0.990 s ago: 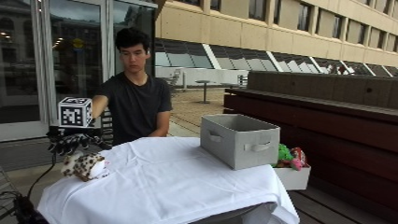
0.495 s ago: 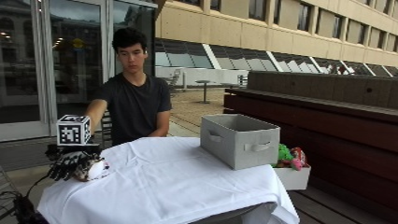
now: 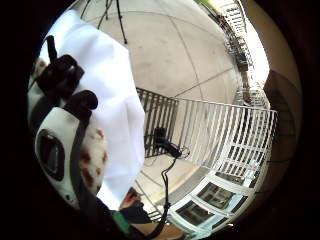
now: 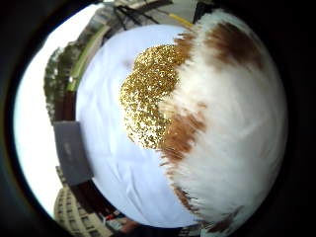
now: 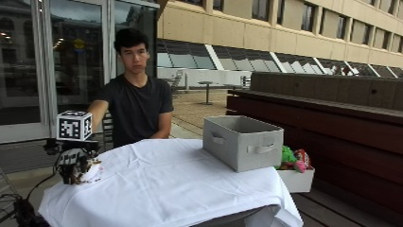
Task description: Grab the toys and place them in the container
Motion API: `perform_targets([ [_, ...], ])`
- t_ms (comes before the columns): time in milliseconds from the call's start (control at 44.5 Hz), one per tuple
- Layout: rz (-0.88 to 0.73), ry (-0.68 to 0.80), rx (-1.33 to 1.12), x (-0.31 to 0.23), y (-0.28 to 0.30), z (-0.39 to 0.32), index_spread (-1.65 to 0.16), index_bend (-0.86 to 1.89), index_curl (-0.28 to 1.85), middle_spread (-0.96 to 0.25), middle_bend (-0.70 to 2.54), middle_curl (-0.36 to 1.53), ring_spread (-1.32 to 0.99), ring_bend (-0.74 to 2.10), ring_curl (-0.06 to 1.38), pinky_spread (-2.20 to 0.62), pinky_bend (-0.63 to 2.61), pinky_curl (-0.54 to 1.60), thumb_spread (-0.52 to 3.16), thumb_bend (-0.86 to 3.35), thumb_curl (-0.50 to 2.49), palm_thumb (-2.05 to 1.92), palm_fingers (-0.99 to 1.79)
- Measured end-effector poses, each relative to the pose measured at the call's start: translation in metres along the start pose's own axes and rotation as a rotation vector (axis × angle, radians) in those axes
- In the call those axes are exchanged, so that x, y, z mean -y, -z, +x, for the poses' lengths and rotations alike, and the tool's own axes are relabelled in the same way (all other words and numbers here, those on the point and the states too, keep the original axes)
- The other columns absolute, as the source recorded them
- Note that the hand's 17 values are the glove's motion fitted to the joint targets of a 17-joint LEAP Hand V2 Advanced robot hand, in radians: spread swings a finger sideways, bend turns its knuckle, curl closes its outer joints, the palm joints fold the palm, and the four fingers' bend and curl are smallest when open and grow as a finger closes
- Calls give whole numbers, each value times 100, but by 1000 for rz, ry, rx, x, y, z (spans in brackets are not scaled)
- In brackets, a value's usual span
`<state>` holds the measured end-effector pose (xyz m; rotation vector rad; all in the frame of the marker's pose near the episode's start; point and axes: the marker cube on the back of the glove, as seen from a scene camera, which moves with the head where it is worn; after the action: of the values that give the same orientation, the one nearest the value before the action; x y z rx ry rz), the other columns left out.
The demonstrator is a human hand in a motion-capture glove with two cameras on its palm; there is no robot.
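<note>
Hand [image 5: 77,165] in black glove has dropped from above onto the spotted plush toy [image 5: 90,172] at the surface's [image 5: 176,184] far corner, fingers now curled round it, well apart from the grey container [image 5: 242,142]

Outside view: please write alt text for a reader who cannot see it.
A seated person's gloved right hand curls its fingers around a spotted plush toy at one end of a white-clothed table. A grey fabric container stands at the other end, open side up.
</note>
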<state>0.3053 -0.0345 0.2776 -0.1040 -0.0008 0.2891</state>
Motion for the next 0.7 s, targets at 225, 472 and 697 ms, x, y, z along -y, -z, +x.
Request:
perform_targets([
  [225,-22,-45,55,1,17,-1,-43,3,12,-43,55,49,-54,95,48,-41,83,31,55,28,59,81,107],
  [472,-102,-58,90,-11,49,-21,-42,2,-1,-43,90,60,-47,112,53,-47,79,34,45,24,66,81,112],
  [697,-27,45,81,-37,140,-69,-41,1,-4,-41,90,62,-43,123,55,-47,87,37,49,17,71,74,102],
])
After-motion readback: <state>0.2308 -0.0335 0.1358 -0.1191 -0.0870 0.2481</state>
